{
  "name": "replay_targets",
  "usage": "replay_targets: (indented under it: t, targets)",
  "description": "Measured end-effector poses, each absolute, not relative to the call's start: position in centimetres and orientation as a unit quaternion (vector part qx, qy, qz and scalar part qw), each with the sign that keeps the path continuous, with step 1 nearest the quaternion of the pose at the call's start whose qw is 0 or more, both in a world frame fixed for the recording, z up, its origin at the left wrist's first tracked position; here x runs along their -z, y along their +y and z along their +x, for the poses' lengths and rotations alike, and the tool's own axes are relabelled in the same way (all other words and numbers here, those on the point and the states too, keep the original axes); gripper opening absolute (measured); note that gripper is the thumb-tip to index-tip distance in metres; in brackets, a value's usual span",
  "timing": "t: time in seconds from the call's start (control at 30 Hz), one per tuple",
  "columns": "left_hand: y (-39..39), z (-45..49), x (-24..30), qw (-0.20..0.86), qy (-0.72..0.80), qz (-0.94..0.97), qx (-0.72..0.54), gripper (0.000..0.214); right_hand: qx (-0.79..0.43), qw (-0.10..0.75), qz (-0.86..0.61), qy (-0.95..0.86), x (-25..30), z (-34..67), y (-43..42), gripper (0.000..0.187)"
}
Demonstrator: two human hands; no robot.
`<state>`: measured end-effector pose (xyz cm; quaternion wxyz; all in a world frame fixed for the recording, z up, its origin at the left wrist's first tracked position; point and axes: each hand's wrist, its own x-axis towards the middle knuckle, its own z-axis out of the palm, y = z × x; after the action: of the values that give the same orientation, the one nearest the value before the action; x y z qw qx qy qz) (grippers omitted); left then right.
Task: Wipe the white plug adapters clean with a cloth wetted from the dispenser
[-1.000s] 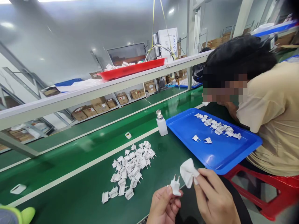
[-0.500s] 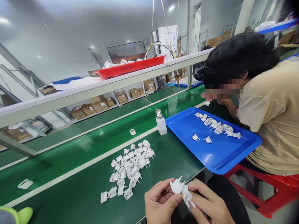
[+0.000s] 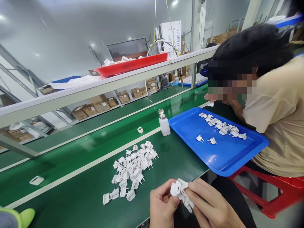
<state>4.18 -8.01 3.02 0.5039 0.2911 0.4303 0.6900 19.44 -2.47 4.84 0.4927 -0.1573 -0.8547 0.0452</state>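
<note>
I hold a white plug piece (image 3: 176,187) pinched in the fingertips of my left hand (image 3: 163,206), low in front of me at the near edge of the green bench (image 3: 78,196). My right hand (image 3: 211,209) is closed on a small white cloth (image 3: 188,202), which it presses against the plug piece from the right, so the piece sits between both hands. A heap of plug pieces (image 3: 133,167) lies on the bench just left of my hands. A blue tray (image 3: 225,156) with more pieces sits further right, beside a small bottle (image 3: 164,124).
</note>
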Motion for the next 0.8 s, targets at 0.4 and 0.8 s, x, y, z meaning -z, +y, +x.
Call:
replay_targets:
  t: [0.4,0.8]
  targets:
    - [-7.8,2.7,-3.2,0.514,0.444,0.299,-0.671,0.050,-0.212,0.502,-0.166,-0.822,-4.9,19.9,-2.5,0.034]
    - [-7.8,2.8,-2.8,0.492,0.477,0.275,-0.675,0.058,-0.320,0.515,-0.239,-0.758,-4.1,20.3,-2.6,0.024]
